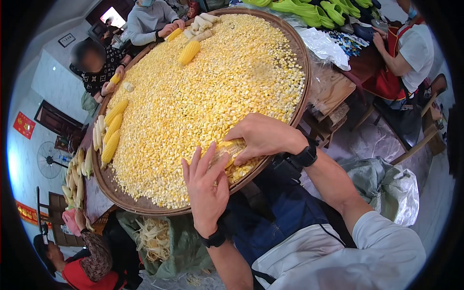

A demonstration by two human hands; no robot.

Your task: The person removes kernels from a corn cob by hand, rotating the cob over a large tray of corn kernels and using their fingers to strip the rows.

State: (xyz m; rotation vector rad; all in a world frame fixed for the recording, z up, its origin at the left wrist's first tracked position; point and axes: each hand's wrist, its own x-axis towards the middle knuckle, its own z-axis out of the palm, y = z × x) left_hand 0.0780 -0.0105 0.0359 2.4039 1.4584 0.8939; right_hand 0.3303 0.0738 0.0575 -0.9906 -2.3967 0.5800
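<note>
A partly stripped corn cob (226, 153) lies between my two hands, low over the near edge of the heap of loose corn kernels (208, 87). My right hand (266, 137) grips the cob's right side, thumb below and fingers above. Against its left end is my left hand (208, 186), with the index finger on the cob and the other fingers stretched upward. Part of the cob is hidden by the fingers. The kernels fill a wide round tray (145, 210) with a brown rim.
Whole yellow cobs (112, 130) line the tray's left side; another cob (189, 52) lies farther back near stripped cobs (200, 26). People sit around the tray. A sack of husks (154, 239) stands below left, a silvery sack (386, 188) at right. Green shoes (309, 13) lie beyond.
</note>
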